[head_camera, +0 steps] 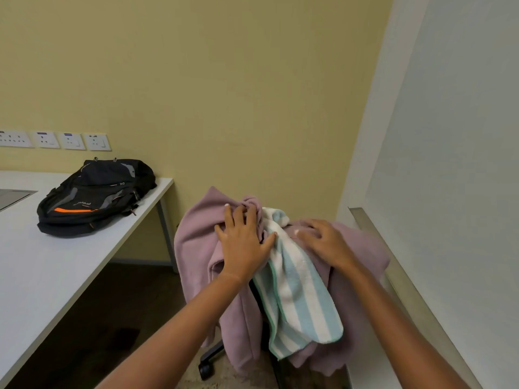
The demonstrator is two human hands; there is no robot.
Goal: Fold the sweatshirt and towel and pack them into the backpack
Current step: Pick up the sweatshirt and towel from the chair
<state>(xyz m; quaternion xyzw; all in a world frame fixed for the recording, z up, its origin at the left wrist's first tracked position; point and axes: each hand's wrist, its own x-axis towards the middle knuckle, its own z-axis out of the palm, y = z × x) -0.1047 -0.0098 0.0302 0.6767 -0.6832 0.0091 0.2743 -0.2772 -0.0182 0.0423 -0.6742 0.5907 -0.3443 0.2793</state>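
Note:
A mauve sweatshirt point(196, 242) hangs over the back of a wheeled chair, low in the middle of the view. A white and pale blue striped towel point(300, 299) is draped over it. My left hand point(244, 242) lies on top of the sweatshirt, its fingertips curled into a bunched fold near the top. My right hand point(325, 242) rests on the sweatshirt just right of the towel, fingers bent down onto the cloth. A black backpack point(95, 197) with grey panels and an orange stripe lies flat on the white table point(42, 276) to the left.
The chair's dark wheeled base point(207, 366) shows under the hanging clothes. A yellow wall with a row of sockets point(53, 140) runs behind the table. A white wall with a metal rail point(407, 290) stands close on the right. Dark floor lies below.

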